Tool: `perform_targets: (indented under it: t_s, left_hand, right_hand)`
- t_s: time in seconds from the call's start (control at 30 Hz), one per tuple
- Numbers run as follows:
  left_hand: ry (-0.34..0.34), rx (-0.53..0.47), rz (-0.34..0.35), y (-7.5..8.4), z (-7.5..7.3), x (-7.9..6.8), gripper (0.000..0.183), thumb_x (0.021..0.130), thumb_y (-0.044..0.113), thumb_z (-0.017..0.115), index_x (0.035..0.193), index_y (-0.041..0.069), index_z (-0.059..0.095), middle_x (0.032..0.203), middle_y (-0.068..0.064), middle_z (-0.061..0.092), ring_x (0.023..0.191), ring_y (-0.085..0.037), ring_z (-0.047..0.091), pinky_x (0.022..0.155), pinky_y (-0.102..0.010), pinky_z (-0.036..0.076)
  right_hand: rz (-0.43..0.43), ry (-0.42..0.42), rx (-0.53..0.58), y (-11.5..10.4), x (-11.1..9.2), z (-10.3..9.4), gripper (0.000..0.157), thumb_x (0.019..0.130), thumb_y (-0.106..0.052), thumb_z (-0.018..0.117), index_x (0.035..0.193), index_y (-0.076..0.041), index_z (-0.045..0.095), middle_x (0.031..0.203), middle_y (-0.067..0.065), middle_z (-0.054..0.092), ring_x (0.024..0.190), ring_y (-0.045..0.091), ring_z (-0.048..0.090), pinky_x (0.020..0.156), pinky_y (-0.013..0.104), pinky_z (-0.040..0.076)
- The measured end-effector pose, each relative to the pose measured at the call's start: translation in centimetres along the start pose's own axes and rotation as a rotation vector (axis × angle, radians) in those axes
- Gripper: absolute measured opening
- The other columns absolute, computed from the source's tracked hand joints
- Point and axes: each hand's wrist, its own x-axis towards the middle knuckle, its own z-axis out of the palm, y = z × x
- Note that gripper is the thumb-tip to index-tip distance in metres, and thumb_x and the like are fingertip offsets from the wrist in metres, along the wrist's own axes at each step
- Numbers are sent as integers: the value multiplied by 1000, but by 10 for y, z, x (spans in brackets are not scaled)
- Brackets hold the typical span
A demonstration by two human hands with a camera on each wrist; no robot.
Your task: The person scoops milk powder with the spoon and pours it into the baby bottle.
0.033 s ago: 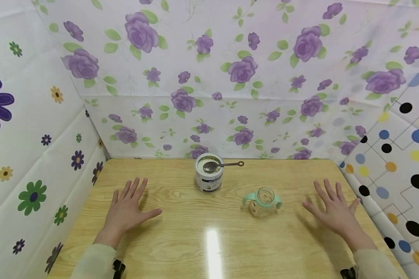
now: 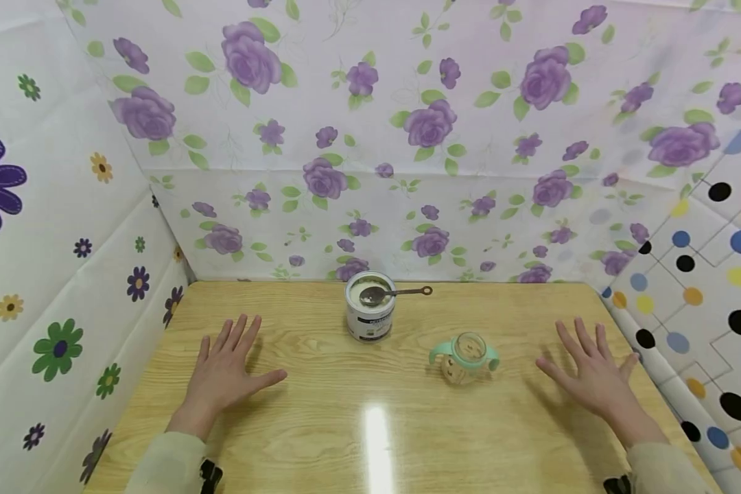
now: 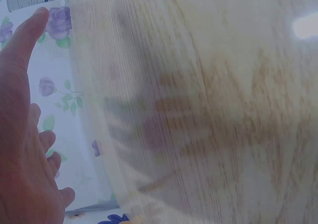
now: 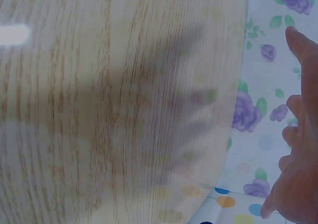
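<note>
A white tin of pale powder stands near the back edge of the table. Across its open top lies a dark metal spoon, its handle pointing right. To the right and nearer sits a small clear baby bottle with a mint-green two-handled collar and an uncovered mouth. My left hand is spread over the left part of the table, holding nothing. On the right, my right hand is likewise spread and apart from the bottle. Both wrist views show the hands raised, their shadows falling on the wood.
The wooden tabletop is glossy, with a bright reflection near the front. Behind it hangs a cloth with purple roses. A flowered cloth borders the left side and a dotted cloth the right.
</note>
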Motion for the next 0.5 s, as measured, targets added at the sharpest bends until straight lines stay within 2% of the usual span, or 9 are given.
perform_targets:
  t_s: [0.27,0.5]
  left_hand:
    - [-4,14,-13,-1,1,2,124,84,86,65,174,20,12,177,-19,15,162,-47,11,125,-77,2]
    - [-3,6,-8,4,1,6,123,84,86,66,174,21,11,178,-18,14,162,-46,11,125,-77,3]
  right_hand:
    - [-19,-5,14,-1,4,7,97,103,-67,56,174,-24,4,177,16,-10,157,47,-25,91,90,-32]
    - [-36,15,6,-7,9,3,97,103,-67,58,174,-25,7,178,17,-7,158,46,-24,92,87,-34]
